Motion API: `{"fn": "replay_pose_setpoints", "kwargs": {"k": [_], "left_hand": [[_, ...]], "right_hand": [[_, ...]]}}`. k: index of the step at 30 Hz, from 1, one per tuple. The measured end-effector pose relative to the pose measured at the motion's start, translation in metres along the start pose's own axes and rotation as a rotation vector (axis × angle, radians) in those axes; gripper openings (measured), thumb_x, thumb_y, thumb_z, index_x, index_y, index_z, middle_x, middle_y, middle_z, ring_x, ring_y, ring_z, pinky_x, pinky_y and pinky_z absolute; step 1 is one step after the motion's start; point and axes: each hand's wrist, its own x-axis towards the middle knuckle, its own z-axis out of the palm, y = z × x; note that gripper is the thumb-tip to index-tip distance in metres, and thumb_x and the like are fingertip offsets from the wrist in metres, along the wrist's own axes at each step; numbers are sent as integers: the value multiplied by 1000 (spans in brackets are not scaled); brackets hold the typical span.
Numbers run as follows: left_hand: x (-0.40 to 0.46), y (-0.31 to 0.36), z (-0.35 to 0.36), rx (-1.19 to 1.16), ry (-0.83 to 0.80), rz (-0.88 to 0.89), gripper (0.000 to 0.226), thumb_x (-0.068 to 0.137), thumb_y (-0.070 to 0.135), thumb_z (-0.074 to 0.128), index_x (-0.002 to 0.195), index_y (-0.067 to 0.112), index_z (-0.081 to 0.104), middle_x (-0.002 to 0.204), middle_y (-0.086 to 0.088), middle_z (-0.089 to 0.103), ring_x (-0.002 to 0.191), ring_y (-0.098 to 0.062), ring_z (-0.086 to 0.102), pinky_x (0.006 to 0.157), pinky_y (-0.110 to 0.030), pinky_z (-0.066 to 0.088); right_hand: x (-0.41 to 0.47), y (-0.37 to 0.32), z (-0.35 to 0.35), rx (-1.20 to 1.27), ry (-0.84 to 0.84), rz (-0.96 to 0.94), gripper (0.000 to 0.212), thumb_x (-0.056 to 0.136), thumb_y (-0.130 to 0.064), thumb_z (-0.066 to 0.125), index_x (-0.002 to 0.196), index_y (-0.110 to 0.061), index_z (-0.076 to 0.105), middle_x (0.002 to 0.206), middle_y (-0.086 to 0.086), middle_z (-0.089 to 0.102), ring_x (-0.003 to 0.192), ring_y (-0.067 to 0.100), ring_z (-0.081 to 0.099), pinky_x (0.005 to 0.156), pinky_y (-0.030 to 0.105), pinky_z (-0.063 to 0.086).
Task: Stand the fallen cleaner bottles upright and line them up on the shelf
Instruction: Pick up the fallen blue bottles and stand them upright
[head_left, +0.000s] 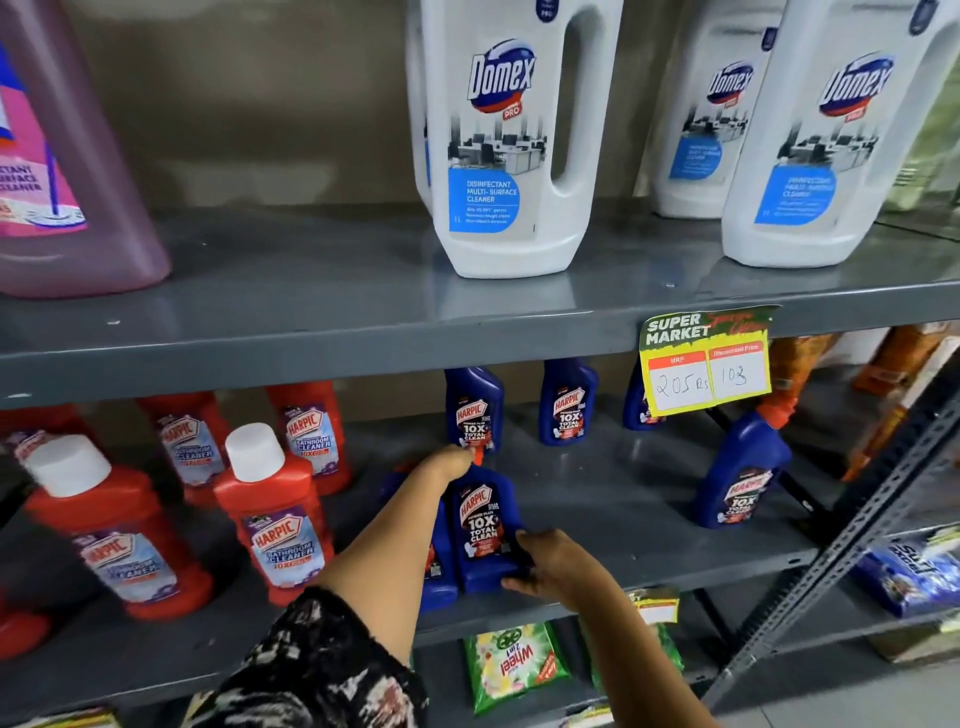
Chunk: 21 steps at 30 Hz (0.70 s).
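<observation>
A blue Harpic bottle (483, 525) stands upright at the front of the middle shelf (649, 525). My left hand (451, 462) is closed around its red cap at the top. My right hand (550, 564) grips its lower right side near the base. Another blue bottle (439, 582) stands just behind it to the left, mostly hidden by my arm. Further back, two blue bottles (474, 408) (567, 402) stand upright, and a third is half hidden by the price tag. To the right, one blue bottle (740, 470) leans tilted with its red cap up.
Red Harpic bathroom cleaner bottles (272, 519) stand on the left of the same shelf. White Domex jugs (506, 140) and a pink jug (57, 156) fill the shelf above. A yellow price tag (706, 364) hangs from its edge. Detergent packets (511, 662) lie below. A metal upright (852, 525) runs at the right.
</observation>
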Motion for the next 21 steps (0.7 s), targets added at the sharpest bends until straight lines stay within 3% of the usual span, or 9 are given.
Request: {"fn": "replay_pose_setpoints", "kwargs": {"k": [5,8,12,16,19,21], "left_hand": [[8,-1,14,-109,57,25,43,99,31,37,127,3,54,131,-22,57,119,-34,55,105,-42,42],[7,-3,18,-260,94,15,42,99,29,42,127,1,53,129,-22,59,116,-35,57,102,-42,45],[-1,-4,12,-532,97,77,36,98,20,48,124,-4,54,110,-21,63,91,-28,60,81,-36,46],[-26,-7,-8,-770,-44,143,25,93,18,58,107,-2,60,97,-17,66,83,-26,63,83,-38,50],[-48,-5,-29,-854,-121,227,12,90,19,61,92,7,62,87,-8,71,79,-19,67,69,-29,53],[-61,0,-42,-837,-115,284,10,88,22,65,89,12,63,75,-1,76,70,-13,72,64,-27,54]], "right_hand": [[-2,5,-2,-52,-50,-19,10,96,-10,49,98,-1,53,91,13,56,88,31,61,85,49,57],[-9,8,-5,-15,-73,-41,25,97,-10,47,117,4,50,111,20,56,98,36,60,90,51,53],[-17,15,-8,-51,-58,-144,38,97,-8,44,133,6,42,130,27,53,100,31,58,89,45,55],[-29,17,-10,16,-71,-276,28,98,-7,44,124,5,46,122,26,53,106,33,55,70,36,59],[-36,16,-8,62,-110,-400,33,97,-7,45,128,7,44,124,29,56,110,37,58,83,43,54],[-44,14,-2,130,-158,-468,33,97,-8,46,127,6,47,118,23,59,105,32,60,79,37,56]]}}
